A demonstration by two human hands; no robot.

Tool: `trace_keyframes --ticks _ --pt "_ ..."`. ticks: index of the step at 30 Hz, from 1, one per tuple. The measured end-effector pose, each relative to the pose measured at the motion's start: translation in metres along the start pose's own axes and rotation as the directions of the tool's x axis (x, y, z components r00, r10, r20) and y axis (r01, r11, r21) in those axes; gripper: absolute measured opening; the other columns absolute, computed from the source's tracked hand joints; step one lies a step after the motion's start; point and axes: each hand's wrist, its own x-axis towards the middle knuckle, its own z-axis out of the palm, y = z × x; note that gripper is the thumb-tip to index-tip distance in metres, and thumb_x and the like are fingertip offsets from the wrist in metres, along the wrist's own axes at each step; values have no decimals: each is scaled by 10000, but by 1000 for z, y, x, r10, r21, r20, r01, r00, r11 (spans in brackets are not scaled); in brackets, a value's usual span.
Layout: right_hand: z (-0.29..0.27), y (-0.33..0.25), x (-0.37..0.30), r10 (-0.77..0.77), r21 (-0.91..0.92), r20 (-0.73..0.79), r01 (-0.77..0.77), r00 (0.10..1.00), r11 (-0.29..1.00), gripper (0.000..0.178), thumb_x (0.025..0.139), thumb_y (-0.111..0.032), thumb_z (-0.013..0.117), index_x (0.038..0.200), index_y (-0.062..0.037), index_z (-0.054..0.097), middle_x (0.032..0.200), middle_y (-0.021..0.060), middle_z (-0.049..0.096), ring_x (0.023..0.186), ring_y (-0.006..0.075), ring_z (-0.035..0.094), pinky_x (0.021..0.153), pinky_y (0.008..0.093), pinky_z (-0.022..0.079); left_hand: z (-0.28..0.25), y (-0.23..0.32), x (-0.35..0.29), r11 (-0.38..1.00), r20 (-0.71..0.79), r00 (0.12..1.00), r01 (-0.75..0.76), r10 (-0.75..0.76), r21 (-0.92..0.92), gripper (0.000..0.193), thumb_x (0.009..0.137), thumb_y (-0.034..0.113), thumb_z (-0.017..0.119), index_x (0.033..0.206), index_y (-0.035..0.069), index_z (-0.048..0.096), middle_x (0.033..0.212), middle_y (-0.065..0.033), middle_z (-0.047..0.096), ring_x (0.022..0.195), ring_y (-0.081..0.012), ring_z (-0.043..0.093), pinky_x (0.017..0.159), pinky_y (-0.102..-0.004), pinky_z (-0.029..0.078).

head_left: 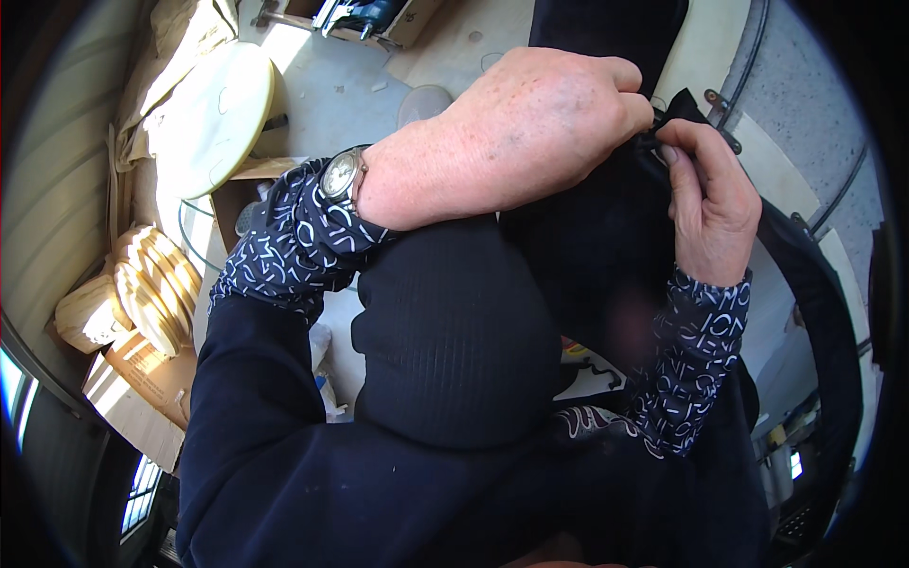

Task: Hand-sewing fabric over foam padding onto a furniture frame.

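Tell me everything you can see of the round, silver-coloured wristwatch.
The round, silver-coloured wristwatch has a pale dial, its markings too small to read reliably, in a shiny, metal-looking case; part of a silvery band shows. It is worn at the wrist of the left hand, dial facing the camera, where bare skin meets the black fabric cuff with white lettering-like pattern. It appears to touch both.

White letters (270, 237) covered left cuff (295, 227) beside wristwatch (343, 176), right cuff (696, 331) well right of it; dial (339, 174) unreadable.
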Motion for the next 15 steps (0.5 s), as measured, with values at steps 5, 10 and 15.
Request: trace_keyframes --ticks 5,10,15 --pt "5 -3 3 -68 -10 -11 68 998 998 152 948 53 703 1088 -6 702 950 97 720 836 205 708 783 290 558 2 -5 0 1000 -4 1000 -2 2 -16 115 863 38 697 953 33 627 916 -124 583 812 -365 658 667 -454 533" --pt "8 -21 2 11 -78 27 -9 1000 997 241 908 48 728 1132 -37 709 943 59 730 628 134 618 621 267 513 5 -9 -4 996 -36 999 -4 1 -90 136 865 28 702 991 25 652 924 -127 596 816 -364 662 671 -446 534" --pt "15 -16 -1 15 -42 -85 -18 996 999 354 839 81 759 1145 -83 692 919 3 725 536 82 504 538 250 448 6 -8 -3 995 -28 1000 -2 0 -102 152 865 19 702 1010 24 659 927 -130 599 822 -364 663 673 -440 534"
